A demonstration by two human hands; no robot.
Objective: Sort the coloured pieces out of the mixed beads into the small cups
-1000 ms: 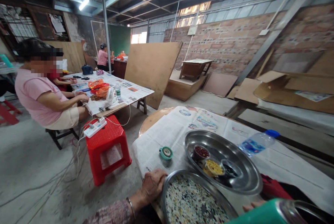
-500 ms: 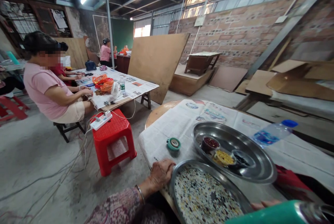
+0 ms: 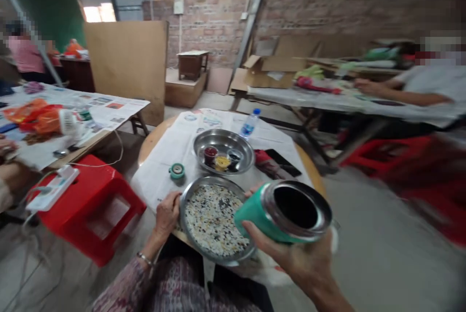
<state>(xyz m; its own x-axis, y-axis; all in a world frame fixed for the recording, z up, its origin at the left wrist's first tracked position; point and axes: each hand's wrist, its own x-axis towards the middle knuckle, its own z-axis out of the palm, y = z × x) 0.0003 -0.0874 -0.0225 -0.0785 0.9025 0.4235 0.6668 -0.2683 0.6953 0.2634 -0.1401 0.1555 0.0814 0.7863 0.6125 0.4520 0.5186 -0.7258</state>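
My right hand [image 3: 306, 258] is wrapped around a green thermos flask [image 3: 255, 210]. The flask is tilted, its uncapped metal mouth pointing towards me and to the right, dark inside. Fingertips show past its far side. At the left rim of a round metal tray [image 3: 189, 240], my left hand [image 3: 168, 211] is closed, its fingers curled against the edge; what they hold is hidden. Mixed white, black and yellow grains [image 3: 214, 220] cover the tray's bottom. Behind it stands a second metal tray [image 3: 247, 156] with small cups of red, yellow and dark contents. A green cap [image 3: 177, 171] lies left of it.
A water bottle [image 3: 249, 125] stands on the paper-covered round table [image 3: 156, 166]. Dark red cloth [image 3: 267, 161] and a black flat object [image 3: 284, 161] lie to the right. A red stool [image 3: 91, 210] carries a power strip [image 3: 54, 188]. People sit at other tables on both sides.
My view has swung right and down. The green flask has come up from the lower right edge into full view in my right hand. My left hand stays by the tray's left rim.
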